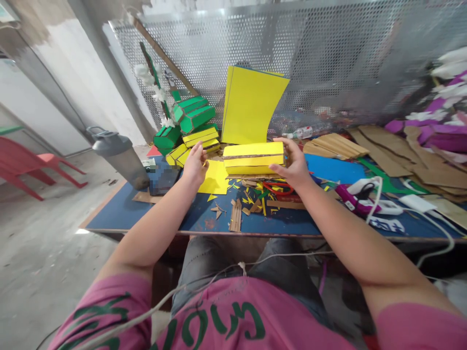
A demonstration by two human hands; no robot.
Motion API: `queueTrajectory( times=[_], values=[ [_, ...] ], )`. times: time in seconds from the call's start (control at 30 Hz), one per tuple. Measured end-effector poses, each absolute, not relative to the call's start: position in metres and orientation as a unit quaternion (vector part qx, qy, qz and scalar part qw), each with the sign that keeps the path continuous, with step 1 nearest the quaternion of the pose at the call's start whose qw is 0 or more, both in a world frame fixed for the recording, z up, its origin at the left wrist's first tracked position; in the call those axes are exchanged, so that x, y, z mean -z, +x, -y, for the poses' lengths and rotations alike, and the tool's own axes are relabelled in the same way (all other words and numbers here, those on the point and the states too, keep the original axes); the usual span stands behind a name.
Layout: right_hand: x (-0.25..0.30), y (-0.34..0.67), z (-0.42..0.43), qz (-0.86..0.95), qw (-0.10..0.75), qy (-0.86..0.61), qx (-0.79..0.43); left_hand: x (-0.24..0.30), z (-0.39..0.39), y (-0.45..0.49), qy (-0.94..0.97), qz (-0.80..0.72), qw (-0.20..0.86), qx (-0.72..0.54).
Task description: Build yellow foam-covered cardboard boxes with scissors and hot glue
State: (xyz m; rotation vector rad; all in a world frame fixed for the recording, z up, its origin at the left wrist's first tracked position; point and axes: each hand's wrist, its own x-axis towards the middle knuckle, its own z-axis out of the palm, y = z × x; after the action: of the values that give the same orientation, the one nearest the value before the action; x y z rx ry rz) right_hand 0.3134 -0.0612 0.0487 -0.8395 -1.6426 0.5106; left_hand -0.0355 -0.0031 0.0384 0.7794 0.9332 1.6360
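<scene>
A yellow paper-covered cardboard box [253, 159], long and many-sided with brown seams, sits over the middle of the workbench. My right hand [294, 163] grips its right end, thumb on the front and fingers behind. To the left of the box, apart from it, is my left hand [196, 164], with fingers curled in and their tips close together. Anything between those fingertips is too small to make out. A flat yellow sheet [215, 179] lies between my left hand and the box. Behind the box, a larger yellow sheet [253, 104] leans upright against the perforated metal panel.
Green boxes [195, 114] and yellow boxes [202, 138] are stacked at the back left. A grey shaker bottle [120, 155] stands near the left edge. Scraps [236, 216] litter the front. On the right are cardboard pieces [386, 150], a purple-white tool [359, 197] and white cables.
</scene>
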Motion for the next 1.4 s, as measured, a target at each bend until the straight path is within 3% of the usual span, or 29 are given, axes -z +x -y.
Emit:
queueTrajectory(
  times=[0.2, 0.37, 0.6, 0.87, 1.0, 1.17, 1.4],
  values=[
    [-0.046, 0.316, 0.059, 0.712, 0.569, -0.343, -0.228, -0.040, 0.026, -0.021, 0.530, -0.360, 0.572, -0.513],
    [-0.044, 0.318, 0.058, 0.716, 0.557, -0.346, -0.241, -0.040, 0.045, -0.009, 0.591, -0.309, 0.588, -0.459],
    [-0.047, 0.314, 0.061, 0.709, 0.568, -0.347, -0.235, -0.046, 0.056, -0.004, 0.675, -0.273, 0.496, -0.474],
    [-0.044, 0.325, 0.044, 0.707, 0.538, -0.336, -0.312, -0.048, 0.057, -0.003, 0.614, -0.284, 0.521, -0.520],
    [-0.037, 0.339, 0.020, 0.661, 0.530, -0.437, -0.302, -0.048, 0.042, -0.010, 0.506, -0.331, 0.564, -0.562],
    [-0.023, 0.349, 0.009, 0.720, 0.428, -0.508, -0.199, -0.052, 0.022, -0.021, 0.398, -0.343, 0.603, -0.600],
    [-0.005, 0.329, 0.013, 0.825, 0.287, -0.463, -0.149, -0.051, 0.029, -0.017, 0.419, -0.347, 0.579, -0.607]
  ],
)
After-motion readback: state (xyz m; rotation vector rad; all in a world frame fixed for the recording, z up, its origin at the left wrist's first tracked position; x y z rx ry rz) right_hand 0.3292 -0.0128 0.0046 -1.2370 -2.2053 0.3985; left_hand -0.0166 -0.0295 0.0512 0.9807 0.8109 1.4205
